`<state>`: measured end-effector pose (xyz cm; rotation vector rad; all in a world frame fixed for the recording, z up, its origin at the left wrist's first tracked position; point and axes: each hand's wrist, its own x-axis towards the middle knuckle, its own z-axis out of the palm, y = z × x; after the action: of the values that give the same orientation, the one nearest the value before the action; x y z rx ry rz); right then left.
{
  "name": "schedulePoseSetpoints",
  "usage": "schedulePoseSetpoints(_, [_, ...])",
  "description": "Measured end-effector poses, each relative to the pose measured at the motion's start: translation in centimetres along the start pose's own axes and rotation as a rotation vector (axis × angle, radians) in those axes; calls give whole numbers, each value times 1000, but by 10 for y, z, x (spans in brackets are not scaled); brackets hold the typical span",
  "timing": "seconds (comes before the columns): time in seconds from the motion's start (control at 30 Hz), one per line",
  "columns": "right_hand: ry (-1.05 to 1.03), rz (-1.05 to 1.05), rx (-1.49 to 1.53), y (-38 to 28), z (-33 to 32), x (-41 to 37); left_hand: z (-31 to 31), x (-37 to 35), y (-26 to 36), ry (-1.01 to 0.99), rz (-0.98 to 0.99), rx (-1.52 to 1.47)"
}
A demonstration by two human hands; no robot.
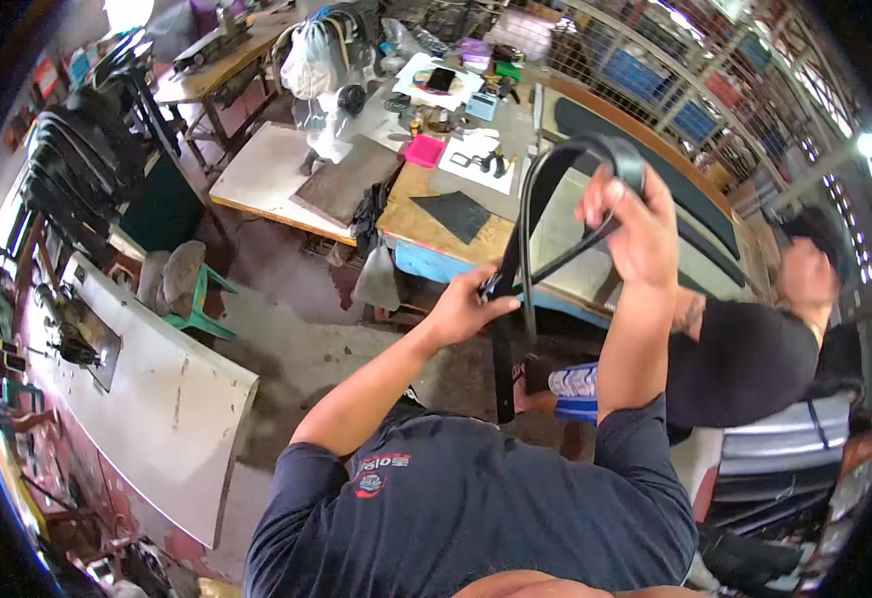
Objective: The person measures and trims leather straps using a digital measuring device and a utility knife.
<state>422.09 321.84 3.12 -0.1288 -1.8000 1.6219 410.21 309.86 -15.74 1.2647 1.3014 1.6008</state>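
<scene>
A long black strap (543,189) is looped in the air in front of my chest, over the workbench's near edge. My left hand (466,307) is closed round its lower part, near a small shiny metal piece, and one strap end hangs down below. Higher up and to the right, my right hand (638,221) grips the top bend of the loop, its fingers curled. Beyond the strap, the workbench (411,189) carries a dark flat piece (453,216), a pink tray (424,150) and black-handled tools (497,161) on a white sheet.
Close on my right is another person in a black shirt (745,364). A white table (176,399) with a machine (77,344) stands at the left, near a green chair (201,299). A grey bag (379,279) hangs at the bench edge.
</scene>
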Motion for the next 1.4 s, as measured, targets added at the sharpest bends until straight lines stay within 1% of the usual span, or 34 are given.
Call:
schedulePoseSetpoints(0.03, [13, -11, 13, 6, -5, 28, -2, 23, -10, 62, -12, 0])
schedulePoseSetpoints(0.07, [49, 9, 54, 14, -14, 55, -5, 50, -34, 44, 4, -214])
schedulePoseSetpoints(0.1, [91, 26, 91, 23, -25, 82, -15, 74, -42, 54, 18, -69])
schedulePoseSetpoints(0.17, [139, 60, 78, 47, -49, 131, -30, 118, -58, 42, -172, 10])
schedulePoseSetpoints(0.2, [212, 97, 102, 66, -63, 150, -39, 144, -87, -30, -105, -45])
schedulePoseSetpoints(0.23, [272, 116, 119, 86, -80, 176, -47, 160, -72, 14, -170, 109])
schedulePoseSetpoints(0.3, [393, 182, 178, 134, -120, 217, -61, 197, -83, 11, -98, 258])
schedulePoseSetpoints(0.33, [474, 272, 212, 158, -135, 237, -65, 214, -108, -17, -146, 227])
schedulePoseSetpoints(0.37, [462, 297, 219, 187, -151, 253, -70, 230, -130, -42, -199, 202])
schedulePoseSetpoints(0.4, [543, 368, 203, 222, -167, 266, -76, 241, -136, -6, -218, 166])
schedulePoseSetpoints(0.43, [631, 418, 105, 257, -176, 272, -83, 252, -148, -12, -222, 172])
schedulePoseSetpoints(0.47, [617, 415, 133, 299, -189, 269, -87, 262, -168, 1, -364, 231])
schedulePoseSetpoints(0.5, [548, 377, 38, 340, -199, 262, -88, 270, -188, 15, -505, 286])
schedulePoseSetpoints(0.53, [605, 566, -101, 382, -208, 254, -90, 277, -214, 9, -516, 282])
schedulePoseSetpoints(0.57, [663, 607, -160, 412, -206, 244, -94, 282, -241, -1, -537, 363])
schedulePoseSetpoints(0.6, [680, 611, -499, 466, -224, 232, -99, 289, -257, -6, -552, 446])
schedulePoseSetpoints(0.63, [640, 582, -670, 487, -221, 222, -103, 294, -263, 1, -557, 442])
schedulePoseSetpoints(0.67, [556, 689, -801, 519, -231, 212, -106, 297, -267, -9, -596, 478])
schedulePoseSetpoints(0.7, [543, 730, -966, 521, -224, 206, -108, 304, -267, -13, -629, 517])
schedulePoseSetpoints(0.77, [616, 754, -919, 550, -255, 210, -112, 311, -255, -49, -593, 698])
schedulePoseSetpoints(0.87, [687, 353, -930, 545, -286, 250, -115, 321, -235, 99, -585, 865])
schedulePoseSetpoints(0.9, [703, 369, -905, 536, -290, 271, -118, 324, -233, 147, -604, 879])
schedulePoseSetpoints(0.97, [704, 169, -1269, 533, -302, 319, -124, 315, -246, 263, -531, 798])
schedulePoseSetpoints(1.0, [716, 183, -1241, 552, -314, 341, -125, 311, -241, 278, -613, 682])
schedulePoseSetpoints(1.03, [665, 225, -1107, 573, -325, 364, -128, 304, -237, 298, -694, 566])
schedulePoseSetpoints(1.07, [612, 259, -973, 594, -336, 388, -129, 276, -250, 268, -482, 646])
schedulePoseSetpoints(1.13, [580, 310, -973, 631, -357, 435, -132, 280, -225, 218, -709, 514])
schedulePoseSetpoints(1.2, [548, 438, -1014, 654, -371, 480, -123, 287, -199, 350, -1159, 77])
schedulePoseSetpoints(1.23, [554, 527, -1026, 655, -375, 500, -121, 264, -209, 491, -1172, -128])
schedulePoseSetpoints(1.27, [611, 590, -1002, 662, -379, 520, -121, 262, -211, 506, -1184, -107])
schedulePoseSetpoints(1.3, [664, 655, -983, 669, -384, 537, -119, 262, -211, 427, -1090, 138])
schedulePoseSetpoints(1.33, [633, 712, -976, 668, -387, 550, -119, 265, -211, 341, -989, 372])
schedulePoseSetpoints(1.37, [600, 767, -972, 667, -389, 562, -123, 271, -213, 350, -1003, 380])
schedulePoseSetpoints(1.4, [590, 774, -963, 674, -390, 570, -126, 279, -216, 278, -805, 644])
